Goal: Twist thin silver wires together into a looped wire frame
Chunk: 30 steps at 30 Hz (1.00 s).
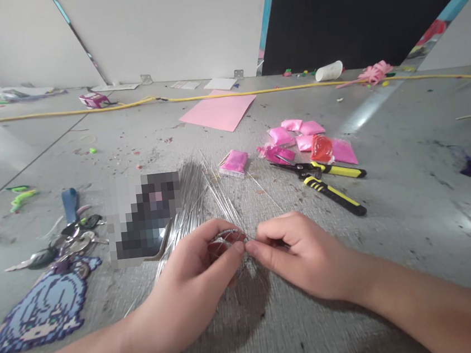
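Both hands meet low in the middle of the view. My left hand is closed around a small piece of bent silvery wire, whose loops show between thumb and forefinger. Close beside it, my right hand pinches the wire at its right edge, thumb against forefinger. The fingers hide most of the piece. A bundle of straight thin wires lies just beyond my left hand, with several looser wires to its right. Pliers with yellow and black handles rest open beyond my right hand.
Left of the wires lies a blurred-out phone, then keys with a blue pixel-art charm. Pink packets cluster behind the pliers. Farther back are pink paper, a yellow cord and a paper cup.
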Each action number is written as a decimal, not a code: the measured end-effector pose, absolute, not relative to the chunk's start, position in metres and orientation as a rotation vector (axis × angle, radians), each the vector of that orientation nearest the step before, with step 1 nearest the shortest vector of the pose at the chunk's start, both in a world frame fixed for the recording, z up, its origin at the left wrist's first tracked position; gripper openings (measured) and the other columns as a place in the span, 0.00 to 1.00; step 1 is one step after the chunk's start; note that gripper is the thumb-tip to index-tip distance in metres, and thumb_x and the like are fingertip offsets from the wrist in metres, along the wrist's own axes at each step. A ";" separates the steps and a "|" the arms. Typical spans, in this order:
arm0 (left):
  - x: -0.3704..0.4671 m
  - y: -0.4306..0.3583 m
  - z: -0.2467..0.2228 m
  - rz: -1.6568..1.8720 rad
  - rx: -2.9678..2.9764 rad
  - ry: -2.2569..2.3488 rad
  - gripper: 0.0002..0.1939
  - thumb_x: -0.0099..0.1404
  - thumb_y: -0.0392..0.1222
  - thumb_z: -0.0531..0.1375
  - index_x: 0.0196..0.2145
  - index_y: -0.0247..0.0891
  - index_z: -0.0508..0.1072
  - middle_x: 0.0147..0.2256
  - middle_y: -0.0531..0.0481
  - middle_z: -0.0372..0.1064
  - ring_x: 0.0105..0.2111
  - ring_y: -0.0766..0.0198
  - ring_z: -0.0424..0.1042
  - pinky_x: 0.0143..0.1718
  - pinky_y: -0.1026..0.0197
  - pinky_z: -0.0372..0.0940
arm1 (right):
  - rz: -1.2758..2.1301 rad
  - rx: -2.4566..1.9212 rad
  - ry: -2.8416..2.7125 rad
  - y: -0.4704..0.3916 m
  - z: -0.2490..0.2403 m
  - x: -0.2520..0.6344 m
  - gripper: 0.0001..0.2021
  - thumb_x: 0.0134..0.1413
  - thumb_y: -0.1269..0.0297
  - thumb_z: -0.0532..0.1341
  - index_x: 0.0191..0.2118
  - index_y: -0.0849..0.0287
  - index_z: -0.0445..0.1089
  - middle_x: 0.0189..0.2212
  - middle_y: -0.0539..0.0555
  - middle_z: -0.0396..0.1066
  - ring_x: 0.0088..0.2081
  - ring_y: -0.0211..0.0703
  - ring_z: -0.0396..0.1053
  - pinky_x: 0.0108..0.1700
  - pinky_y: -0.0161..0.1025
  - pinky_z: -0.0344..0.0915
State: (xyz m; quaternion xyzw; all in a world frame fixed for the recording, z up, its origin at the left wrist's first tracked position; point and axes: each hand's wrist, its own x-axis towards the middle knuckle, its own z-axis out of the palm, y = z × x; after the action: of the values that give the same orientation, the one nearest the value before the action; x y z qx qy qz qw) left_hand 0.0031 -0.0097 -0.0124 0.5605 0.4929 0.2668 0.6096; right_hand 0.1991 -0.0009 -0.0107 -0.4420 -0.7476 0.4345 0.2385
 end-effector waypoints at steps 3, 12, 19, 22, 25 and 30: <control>0.003 -0.009 -0.013 0.625 1.289 1.128 0.10 0.69 0.49 0.57 0.38 0.39 0.70 0.22 0.57 0.56 0.24 0.69 0.55 0.23 0.65 0.50 | 1.165 -1.236 -2.044 0.000 -0.011 0.197 0.20 0.64 0.60 0.57 0.21 0.59 0.54 0.18 0.44 0.49 0.22 0.32 0.49 0.23 0.33 0.46; 0.001 -0.009 -0.010 0.554 1.537 1.157 0.09 0.71 0.47 0.53 0.39 0.41 0.68 0.23 0.57 0.58 0.24 0.68 0.58 0.24 0.64 0.51 | 0.990 -1.154 -2.152 0.001 -0.016 0.199 0.18 0.65 0.59 0.56 0.24 0.60 0.58 0.21 0.45 0.57 0.24 0.32 0.55 0.27 0.34 0.51; -0.001 -0.011 -0.002 0.490 1.941 1.091 0.04 0.67 0.36 0.53 0.37 0.39 0.68 0.30 0.54 0.65 0.29 0.67 0.63 0.31 0.63 0.58 | 0.982 -1.098 -2.227 -0.001 -0.021 0.200 0.18 0.65 0.60 0.55 0.24 0.59 0.54 0.22 0.45 0.56 0.25 0.32 0.54 0.27 0.35 0.50; 0.000 -0.012 -0.002 0.482 2.000 1.097 0.04 0.65 0.35 0.54 0.37 0.39 0.68 0.31 0.54 0.64 0.28 0.67 0.63 0.30 0.63 0.59 | 0.979 -1.095 -2.248 0.000 -0.023 0.200 0.17 0.65 0.61 0.55 0.24 0.59 0.55 0.22 0.46 0.57 0.25 0.33 0.55 0.28 0.36 0.50; 0.001 -0.013 -0.005 0.469 1.955 1.130 0.04 0.65 0.36 0.54 0.37 0.39 0.68 0.28 0.55 0.63 0.26 0.68 0.62 0.27 0.64 0.58 | 0.978 -1.078 -2.254 0.000 -0.024 0.200 0.17 0.65 0.61 0.55 0.25 0.59 0.56 0.22 0.46 0.57 0.25 0.33 0.56 0.28 0.36 0.50; 0.004 -0.013 -0.009 0.442 1.803 1.141 0.05 0.66 0.40 0.55 0.36 0.39 0.69 0.26 0.55 0.63 0.25 0.68 0.61 0.25 0.65 0.56 | 0.966 -1.034 -2.232 0.000 -0.022 0.199 0.17 0.64 0.64 0.56 0.23 0.59 0.54 0.21 0.45 0.55 0.24 0.32 0.54 0.27 0.35 0.49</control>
State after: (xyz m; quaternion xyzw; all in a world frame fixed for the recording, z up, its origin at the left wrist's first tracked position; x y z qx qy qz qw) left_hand 0.0035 -0.0126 -0.0088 0.7333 0.4643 0.1797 0.4630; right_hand 0.1993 0.0003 -0.0222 -0.3792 -0.8184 0.3541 0.2471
